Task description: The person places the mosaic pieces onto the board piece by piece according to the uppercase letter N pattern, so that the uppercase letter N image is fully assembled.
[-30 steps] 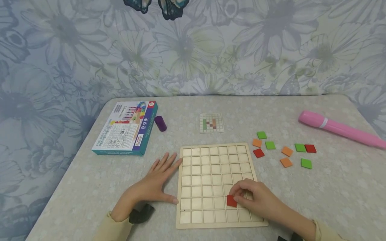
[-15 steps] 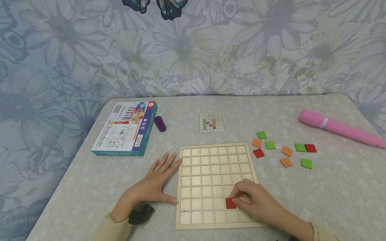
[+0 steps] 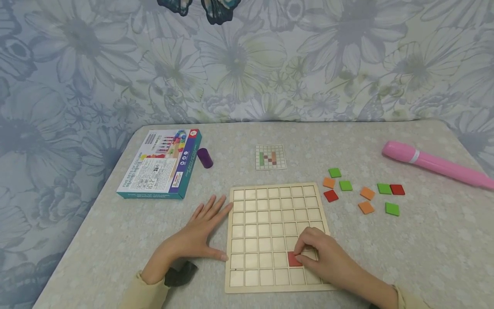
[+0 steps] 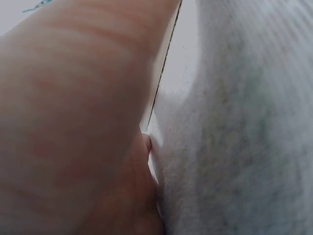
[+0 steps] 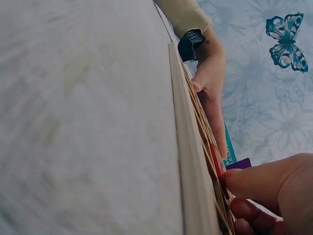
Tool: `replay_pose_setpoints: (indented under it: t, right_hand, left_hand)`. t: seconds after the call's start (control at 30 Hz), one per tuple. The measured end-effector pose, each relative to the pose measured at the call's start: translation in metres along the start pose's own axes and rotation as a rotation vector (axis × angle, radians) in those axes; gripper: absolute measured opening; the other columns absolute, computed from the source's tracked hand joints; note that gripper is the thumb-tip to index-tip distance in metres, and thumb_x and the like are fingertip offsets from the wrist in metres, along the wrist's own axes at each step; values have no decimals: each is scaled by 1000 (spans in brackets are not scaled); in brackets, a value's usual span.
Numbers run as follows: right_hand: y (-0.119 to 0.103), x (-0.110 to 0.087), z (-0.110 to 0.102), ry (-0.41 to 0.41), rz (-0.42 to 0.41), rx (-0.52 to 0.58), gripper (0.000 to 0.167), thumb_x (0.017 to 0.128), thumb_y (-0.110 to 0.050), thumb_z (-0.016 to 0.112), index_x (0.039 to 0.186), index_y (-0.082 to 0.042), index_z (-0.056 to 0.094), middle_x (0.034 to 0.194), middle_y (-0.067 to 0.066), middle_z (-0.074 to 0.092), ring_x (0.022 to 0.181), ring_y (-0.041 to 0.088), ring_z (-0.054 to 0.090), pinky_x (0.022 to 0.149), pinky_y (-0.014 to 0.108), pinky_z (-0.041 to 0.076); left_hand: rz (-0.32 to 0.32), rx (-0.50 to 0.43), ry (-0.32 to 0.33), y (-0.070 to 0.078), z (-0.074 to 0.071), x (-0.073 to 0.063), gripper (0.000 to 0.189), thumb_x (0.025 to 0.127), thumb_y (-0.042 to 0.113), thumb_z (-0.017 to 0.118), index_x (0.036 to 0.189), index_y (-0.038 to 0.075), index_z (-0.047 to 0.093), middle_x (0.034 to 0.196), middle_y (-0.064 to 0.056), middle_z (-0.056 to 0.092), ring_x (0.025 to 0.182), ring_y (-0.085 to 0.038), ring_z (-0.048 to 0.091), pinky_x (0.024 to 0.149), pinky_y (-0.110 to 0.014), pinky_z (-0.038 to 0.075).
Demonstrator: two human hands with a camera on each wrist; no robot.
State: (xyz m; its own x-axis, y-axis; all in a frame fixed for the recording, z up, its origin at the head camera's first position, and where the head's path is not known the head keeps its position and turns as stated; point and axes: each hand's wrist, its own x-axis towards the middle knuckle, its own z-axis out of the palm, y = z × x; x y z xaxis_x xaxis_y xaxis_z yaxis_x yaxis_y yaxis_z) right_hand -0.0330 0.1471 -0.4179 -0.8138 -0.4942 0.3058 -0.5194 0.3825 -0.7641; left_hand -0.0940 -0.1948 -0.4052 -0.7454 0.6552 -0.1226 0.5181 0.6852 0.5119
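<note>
A wooden grid board (image 3: 251, 230) with raised dividers lies flat on the table. My right hand (image 3: 328, 258) is over its lower right part, thumb and fingertips pinching the right edge of a red square tile (image 3: 294, 259). That tile sits at a cell in the second row from the board's near edge; in the right wrist view the red tile (image 5: 215, 161) shows edge-on between the dividers. Spread out on the table, my left hand (image 3: 197, 234) touches the board's left edge with its index finger and thumb. The left wrist view is mostly filled by blurred skin and table.
Loose green (image 3: 346, 186), orange (image 3: 366, 208) and red tiles (image 3: 330, 196) lie right of the board. Behind it is a small pattern card (image 3: 270, 157). A boxed game (image 3: 158, 165) and purple cylinder (image 3: 205, 158) stand left, a pink wand-shaped object (image 3: 436, 165) far right.
My right hand has shifted slightly left with the red tile, which went from tilted across the dividers to lined up with one cell. My left hand has stayed still.
</note>
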Motion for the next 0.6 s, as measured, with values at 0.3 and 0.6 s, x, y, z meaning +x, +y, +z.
replay_pose_setpoints:
  t: [0.3, 0.6]
  right_hand:
    - [1, 3, -23, -45, 147, 138, 12, 85, -12, 70, 90, -21, 65, 83, -12, 61, 73, 9, 55, 64, 25, 48]
    - [19, 1, -99, 93, 272, 126, 19, 91, -6, 62, 109, -3, 65, 102, 8, 66, 96, 10, 61, 82, 19, 46]
  left_hand:
    - [9, -7, 3, -1, 1, 0, 116, 66, 64, 73, 151, 13, 13, 155, -11, 1, 139, -32, -8, 105, -55, -3]
    - [13, 0, 16, -2, 2, 0, 116, 65, 66, 71, 152, 15, 13, 155, -10, 2, 139, -32, -7, 105, -55, -2]
